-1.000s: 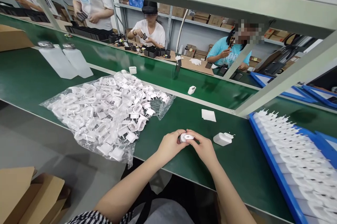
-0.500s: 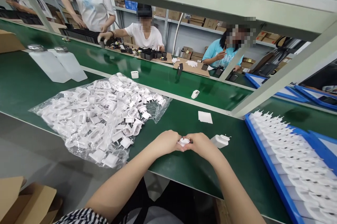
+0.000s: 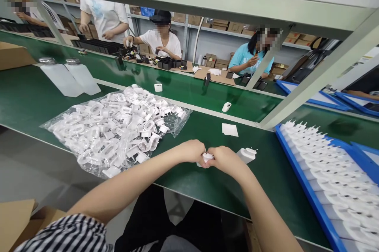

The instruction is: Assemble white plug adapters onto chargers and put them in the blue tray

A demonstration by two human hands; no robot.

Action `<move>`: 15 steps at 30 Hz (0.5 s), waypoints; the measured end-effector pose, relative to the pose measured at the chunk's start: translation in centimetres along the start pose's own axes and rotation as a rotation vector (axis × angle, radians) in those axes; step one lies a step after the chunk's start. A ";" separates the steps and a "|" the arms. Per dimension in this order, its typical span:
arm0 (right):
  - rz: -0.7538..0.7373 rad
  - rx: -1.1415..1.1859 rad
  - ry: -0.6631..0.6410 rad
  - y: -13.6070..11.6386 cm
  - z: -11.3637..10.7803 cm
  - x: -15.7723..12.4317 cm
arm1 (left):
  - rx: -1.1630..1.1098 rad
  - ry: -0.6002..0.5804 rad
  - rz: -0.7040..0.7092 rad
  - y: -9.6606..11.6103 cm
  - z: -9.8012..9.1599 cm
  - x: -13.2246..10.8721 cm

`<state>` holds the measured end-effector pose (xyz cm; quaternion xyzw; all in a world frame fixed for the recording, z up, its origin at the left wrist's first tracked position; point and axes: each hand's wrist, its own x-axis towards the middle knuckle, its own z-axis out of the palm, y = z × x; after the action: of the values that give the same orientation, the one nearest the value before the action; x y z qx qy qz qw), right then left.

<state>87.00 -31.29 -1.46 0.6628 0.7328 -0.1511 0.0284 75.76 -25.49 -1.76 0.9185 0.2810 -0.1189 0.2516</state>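
My left hand [image 3: 191,151] and my right hand [image 3: 225,160] meet over the green bench, both closed round one small white plug part [image 3: 206,158] that shows only between the fingers. A finished white charger [image 3: 246,154] lies on the mat just right of my right hand. To the left lies a clear plastic bag [image 3: 115,129] heaped with several white plug parts. At the right a blue tray [image 3: 308,193] holds rows of white chargers standing prongs up.
A small white square of paper [image 3: 230,129] lies beyond my hands. Two white bottles [image 3: 71,77] stand at the far left. Loose white parts [image 3: 226,107] ride the green belt behind. Other people work at the far side. Cardboard boxes [image 3: 17,220] sit at lower left.
My hands have closed tighter over the white part, so less of it shows. The view has shifted slightly; the loose parts on the belt have drifted to the right.
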 end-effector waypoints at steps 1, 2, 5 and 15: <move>0.013 -0.002 -0.009 0.2 -0.1 -0.6 | -0.009 0.030 0.042 0.1 0.4 0.0; 0.046 -0.004 -0.027 0.4 -0.3 -1.3 | -0.007 0.015 0.081 0.3 0.6 0.3; 0.248 -0.059 -0.059 1.6 -0.4 -3.8 | 0.037 -0.051 0.018 0.8 -0.5 3.8; 0.309 0.111 0.185 6.2 3.2 -5.8 | -0.137 0.559 -0.193 1.8 -6.5 23.9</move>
<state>93.23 -37.23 -4.28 0.7791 0.6124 -0.1235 -0.0527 96.78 -12.41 -4.14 0.8656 0.4325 0.1347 0.2135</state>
